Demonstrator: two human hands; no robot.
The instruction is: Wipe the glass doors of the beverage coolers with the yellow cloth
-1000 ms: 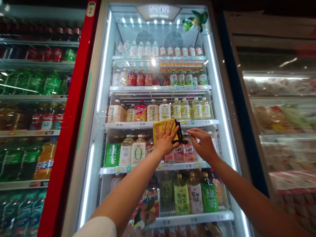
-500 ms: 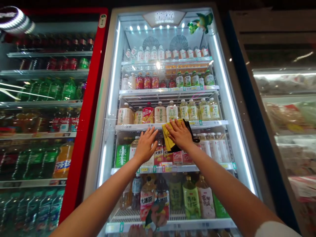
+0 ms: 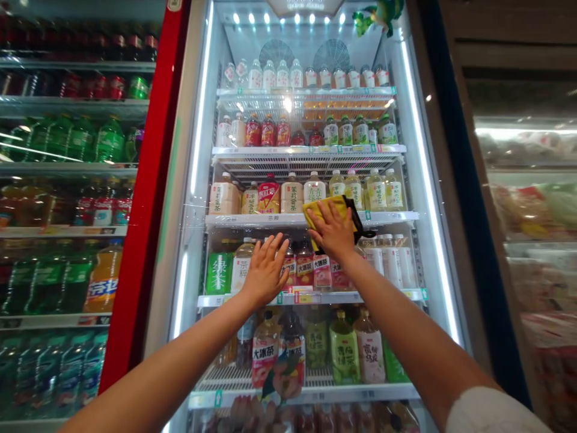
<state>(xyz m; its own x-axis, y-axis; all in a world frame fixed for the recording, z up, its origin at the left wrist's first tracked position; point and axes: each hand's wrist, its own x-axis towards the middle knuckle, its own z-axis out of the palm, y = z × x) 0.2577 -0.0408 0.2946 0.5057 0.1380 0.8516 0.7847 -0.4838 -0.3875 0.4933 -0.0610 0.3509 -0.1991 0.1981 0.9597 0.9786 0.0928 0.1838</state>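
My right hand presses a yellow cleaning cloth with black edging flat against the glass door of an upright drinks fridge. The cloth spans the front of the middle shelf, and a black loop sticks out from its right side. Left of it, my left hand is held up with its fingers spread and holds nothing. It is at or very near the glass, in front of a shelf of bottles; contact cannot be made out. Bottled teas stand on shelves behind the door.
A red-framed fridge full of soft drinks stands to the left. On the right is another cooler with packaged goods. A green leafy decoration is at the door's upper right corner, and a flower reflection or sticker appears low down.
The cloth under my right hand has moved slightly up and right across the glass. My left hand sits a little lower against the shelves. The camera view has dipped slightly.
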